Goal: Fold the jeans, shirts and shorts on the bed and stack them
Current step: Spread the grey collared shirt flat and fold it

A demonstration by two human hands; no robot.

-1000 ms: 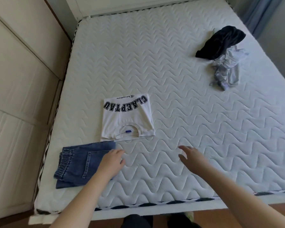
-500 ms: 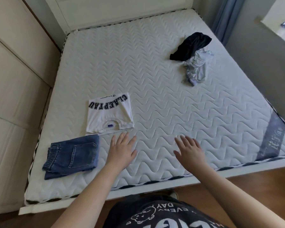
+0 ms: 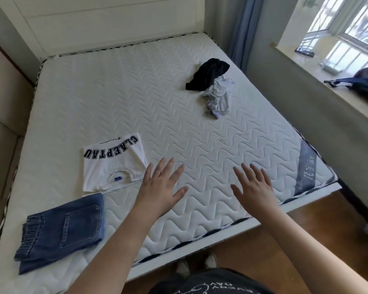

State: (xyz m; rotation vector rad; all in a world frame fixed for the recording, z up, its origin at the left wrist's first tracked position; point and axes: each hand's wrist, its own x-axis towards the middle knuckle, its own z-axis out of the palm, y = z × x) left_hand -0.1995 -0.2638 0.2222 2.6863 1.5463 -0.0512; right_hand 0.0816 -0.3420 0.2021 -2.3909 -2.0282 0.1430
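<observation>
Folded blue jeans (image 3: 62,232) lie at the near left corner of the white quilted mattress (image 3: 136,98). Just beyond them lies a folded white shirt (image 3: 113,164) with black letters. A crumpled black garment (image 3: 207,74) and a crumpled pale grey garment (image 3: 219,97) lie together at the far right. My left hand (image 3: 159,187) hovers with fingers spread, just right of the white shirt, holding nothing. My right hand (image 3: 254,187) is spread the same way over bare mattress near the front edge.
A white headboard (image 3: 106,20) closes the far end and a cream wardrobe (image 3: 2,115) runs along the left side. At the right are a blue curtain (image 3: 240,28), a windowsill (image 3: 331,81) with a dark bag (image 3: 361,81), and wooden floor (image 3: 306,236).
My left hand has left the jeans and moved right, fingers spreading. Both hands have risen forward over the mattress. The view has swung right and pulled back, showing the window.
</observation>
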